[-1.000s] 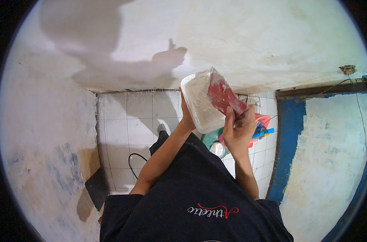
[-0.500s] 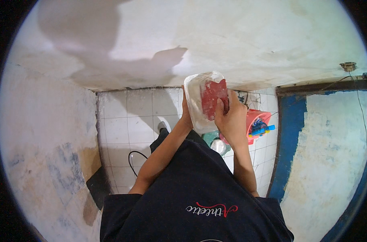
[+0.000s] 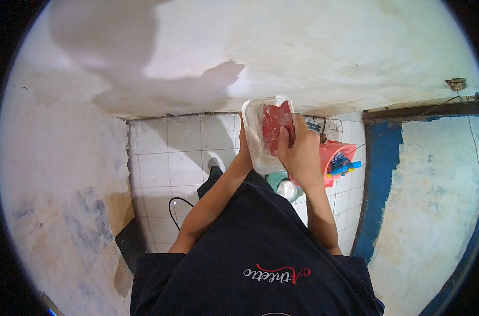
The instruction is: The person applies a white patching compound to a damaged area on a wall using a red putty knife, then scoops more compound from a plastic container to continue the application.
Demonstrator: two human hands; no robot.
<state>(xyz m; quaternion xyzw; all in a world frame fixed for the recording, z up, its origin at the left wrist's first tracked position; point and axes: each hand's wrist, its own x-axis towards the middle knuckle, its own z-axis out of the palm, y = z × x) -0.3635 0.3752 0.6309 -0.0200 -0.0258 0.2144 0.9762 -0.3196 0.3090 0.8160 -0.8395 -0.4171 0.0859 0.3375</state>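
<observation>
A whitish, clear plastic tub (image 3: 255, 142), smeared inside with white paste, is held up in front of me. My left hand (image 3: 243, 150) grips it along its left side, most of the fingers hidden behind it. In my right hand (image 3: 301, 152) is a red putty scraper (image 3: 276, 126), a flat flexible blade with a notched edge and white smears. The thumb lies on its face, and the fingers are behind its right edge. The scraper is over the tub's opening; whether it touches the paste I cannot tell.
A patchy whitish wall (image 3: 302, 52) rises ahead, my shadow on it. On the white tiled floor (image 3: 184, 139) a pink bucket (image 3: 329, 158) holds blue items. Beside it are a green bag (image 3: 275, 180) and a round white-topped container (image 3: 287, 190). A black cable (image 3: 172, 208) curves at left.
The red scraper and my right hand have shifted slightly left over the tub. The tub has tilted and moved a little; my left hand still grips it.
</observation>
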